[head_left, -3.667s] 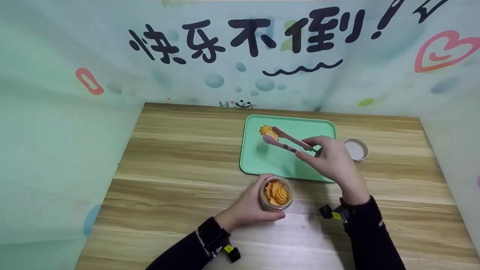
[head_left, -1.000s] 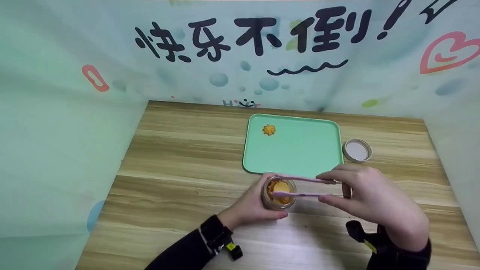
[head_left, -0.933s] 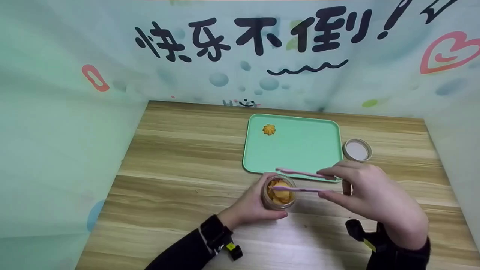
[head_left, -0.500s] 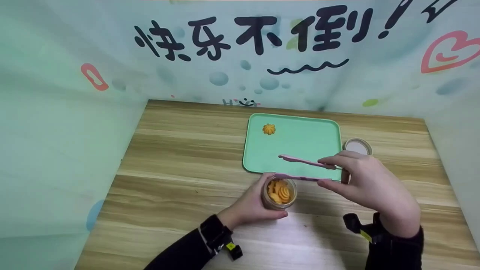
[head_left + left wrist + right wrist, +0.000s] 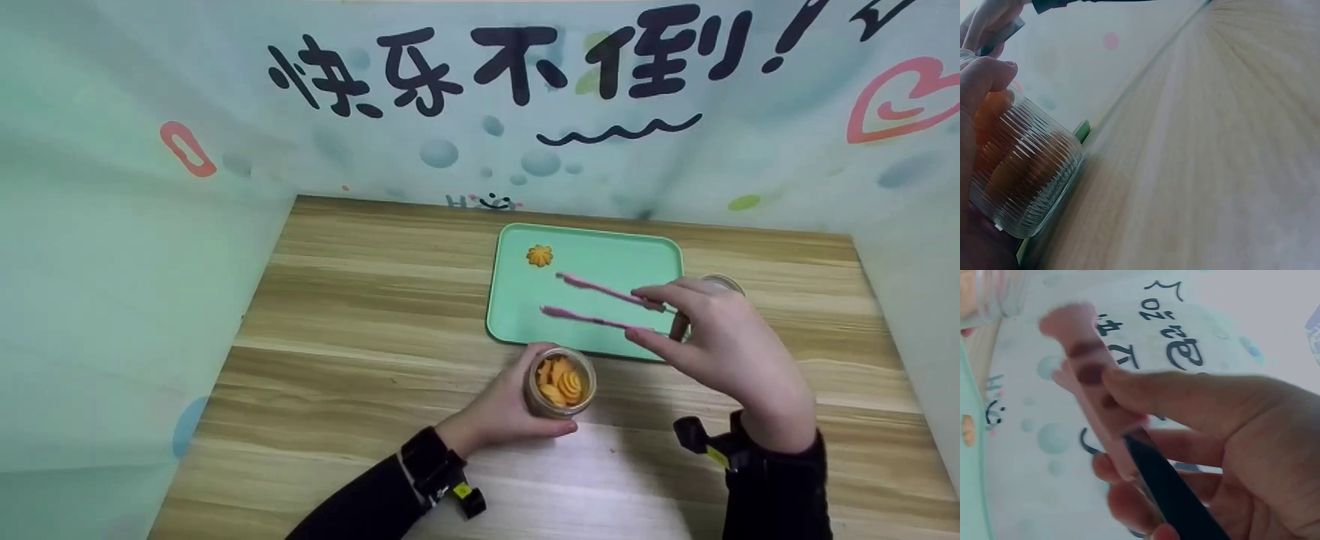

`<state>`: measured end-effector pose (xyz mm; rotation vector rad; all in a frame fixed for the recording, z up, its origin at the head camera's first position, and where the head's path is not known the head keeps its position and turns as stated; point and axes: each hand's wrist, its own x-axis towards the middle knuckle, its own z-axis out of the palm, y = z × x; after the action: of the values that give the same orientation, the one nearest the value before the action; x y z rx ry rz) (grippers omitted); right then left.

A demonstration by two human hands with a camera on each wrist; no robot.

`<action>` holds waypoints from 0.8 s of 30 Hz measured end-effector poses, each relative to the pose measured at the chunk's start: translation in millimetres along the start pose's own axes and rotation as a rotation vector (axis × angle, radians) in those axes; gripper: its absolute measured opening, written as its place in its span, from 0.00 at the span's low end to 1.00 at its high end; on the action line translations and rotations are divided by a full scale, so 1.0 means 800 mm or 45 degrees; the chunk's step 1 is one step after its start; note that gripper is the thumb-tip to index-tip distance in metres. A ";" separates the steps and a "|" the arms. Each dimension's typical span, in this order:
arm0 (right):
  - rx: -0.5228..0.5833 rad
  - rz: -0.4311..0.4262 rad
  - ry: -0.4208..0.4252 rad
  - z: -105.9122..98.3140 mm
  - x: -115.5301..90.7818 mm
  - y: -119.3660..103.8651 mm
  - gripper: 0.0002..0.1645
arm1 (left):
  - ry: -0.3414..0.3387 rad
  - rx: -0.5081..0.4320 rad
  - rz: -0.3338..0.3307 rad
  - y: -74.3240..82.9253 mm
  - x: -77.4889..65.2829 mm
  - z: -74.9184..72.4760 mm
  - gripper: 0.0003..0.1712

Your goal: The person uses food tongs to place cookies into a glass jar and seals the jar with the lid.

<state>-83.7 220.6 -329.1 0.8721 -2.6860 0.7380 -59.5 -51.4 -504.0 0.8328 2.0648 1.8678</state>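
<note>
My left hand [image 5: 501, 414] is wrapped around a ribbed glass jar [image 5: 1039, 163] that contains several orange-brown cookies [image 5: 559, 381]. Its mouth faces up toward the head camera. Between thumb and fingers, my right hand [image 5: 724, 334] holds pink-tipped tongs [image 5: 1092, 377] over the green tray [image 5: 517, 326]. The two arms of the tongs are spread apart, with nothing between their tips. One flower-shaped cookie [image 5: 539, 256] lies near the tray's far left corner, just left of the tongs' tips in the head view.
A round lid [image 5: 724, 283] rests right of the tray, partly hidden behind my right hand. The wood-grain table [image 5: 360, 300] meets a printed cloth backdrop [image 5: 420, 165] at the back and sides.
A cookie held in the tongs was set down on the tray. The tongs went to the jar's mouth, then rose away from it, spread, over the tray. My left hand kept its hold.
</note>
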 end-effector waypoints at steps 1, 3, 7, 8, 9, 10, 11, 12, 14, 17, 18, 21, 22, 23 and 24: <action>-0.010 0.030 0.017 0.005 0.004 0.003 0.23 | -0.005 -0.005 0.005 0.000 0.001 0.000 0.57; -0.018 0.090 0.044 0.016 0.013 0.010 0.23 | -0.015 -0.015 0.014 0.002 0.002 0.001 0.56; -0.054 0.178 0.048 0.046 0.039 0.031 0.25 | -0.023 -0.026 0.036 0.016 0.001 0.000 0.54; -0.056 0.203 0.032 0.055 0.046 0.037 0.25 | -0.024 -0.031 0.041 0.022 0.001 -0.001 0.54; -0.054 0.228 0.009 0.063 0.052 0.043 0.26 | -0.027 -0.035 0.047 0.027 0.001 -0.002 0.53; -0.046 0.254 -0.014 0.071 0.059 0.050 0.26 | -0.028 -0.037 0.048 0.032 0.000 -0.003 0.53; -0.038 0.288 -0.042 0.078 0.066 0.056 0.26 | -0.032 -0.039 0.048 0.038 -0.001 -0.005 0.53; -0.032 0.321 -0.070 0.085 0.071 0.062 0.27 | -0.035 -0.039 0.047 0.043 -0.001 -0.006 0.52; -0.015 0.382 -0.124 0.096 0.081 0.074 0.27 | -0.038 -0.040 0.042 0.045 -0.001 -0.006 0.52; -0.001 0.440 -0.190 0.107 0.092 0.085 0.27 | -0.033 -0.035 0.037 0.049 -0.002 -0.007 0.52; 0.006 0.453 -0.207 0.110 0.095 0.087 0.27 | -0.031 -0.036 0.034 0.049 -0.002 -0.008 0.52; 0.025 0.486 -0.243 0.114 0.101 0.090 0.28 | -0.031 -0.037 0.029 0.048 -0.003 -0.009 0.53; 0.029 0.493 -0.250 0.115 0.103 0.091 0.28 | -0.032 -0.036 0.025 0.047 -0.002 -0.009 0.53; 0.034 0.502 -0.255 0.116 0.104 0.091 0.28 | -0.034 -0.036 0.023 0.047 -0.002 -0.009 0.53; 0.036 0.513 -0.259 0.117 0.106 0.091 0.28 | -0.035 -0.035 0.023 0.046 -0.001 -0.009 0.53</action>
<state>-200.1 181.1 -407.8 0.4306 -3.0860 0.8049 -53.1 -57.1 -467.2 0.8681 2.0179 1.8789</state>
